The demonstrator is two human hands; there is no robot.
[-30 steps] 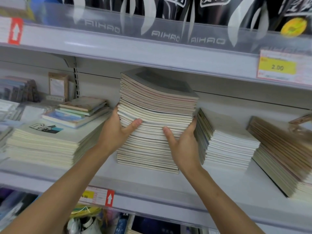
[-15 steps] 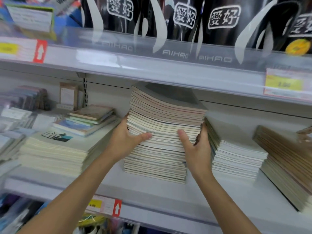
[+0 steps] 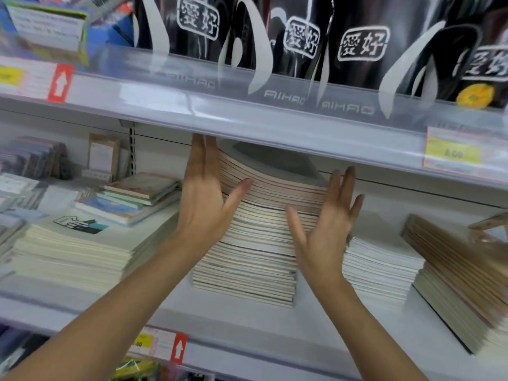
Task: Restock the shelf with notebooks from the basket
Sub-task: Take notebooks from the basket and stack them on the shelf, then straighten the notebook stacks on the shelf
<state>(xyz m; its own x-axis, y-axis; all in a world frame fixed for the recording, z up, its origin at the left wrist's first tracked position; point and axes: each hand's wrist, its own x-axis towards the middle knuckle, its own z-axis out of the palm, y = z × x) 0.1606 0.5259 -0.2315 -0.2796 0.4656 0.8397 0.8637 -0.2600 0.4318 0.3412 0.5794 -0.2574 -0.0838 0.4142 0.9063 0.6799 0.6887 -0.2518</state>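
A tall stack of notebooks (image 3: 255,243) with pale page edges and a grey top cover stands in the middle of the white shelf (image 3: 242,320). My left hand (image 3: 204,196) lies flat against the stack's left side, fingers stretched up to the shelf above, thumb across the front edges. My right hand (image 3: 325,226) is spread open at the stack's right front corner, palm facing the stack, fingers apart. Neither hand grips anything. No basket is in view.
A wide pile of white notebooks (image 3: 74,251) lies left of the stack, with smaller coloured ones (image 3: 132,199) on it. Right of it sit a white pile (image 3: 382,268) and a leaning brown pile (image 3: 453,273). The upper shelf (image 3: 247,116) carries black packages and price tags.
Both hands have let go of the stack's sides and opened flat, moving upward along it. The camera view has shifted closer and upward.
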